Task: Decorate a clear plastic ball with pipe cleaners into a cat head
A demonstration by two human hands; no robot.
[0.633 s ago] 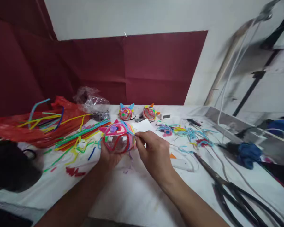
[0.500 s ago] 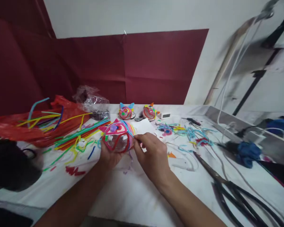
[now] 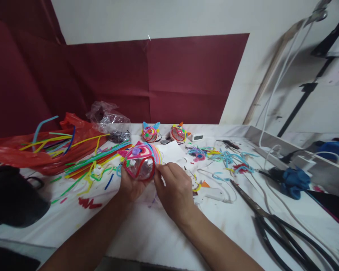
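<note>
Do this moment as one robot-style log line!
left hand: cupping decorated ball | right hand: at its right side | blue-eared ball: farther back | scissors: far right

The left hand [image 3: 132, 186] is cupped upward, the right hand [image 3: 175, 190] curled beside it, both forearms [image 3: 214, 235] stretched forward.

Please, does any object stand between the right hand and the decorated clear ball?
Nothing visible does. The right hand is at the right edge of the decorated clear ball; the left hand holds it from below.
</note>
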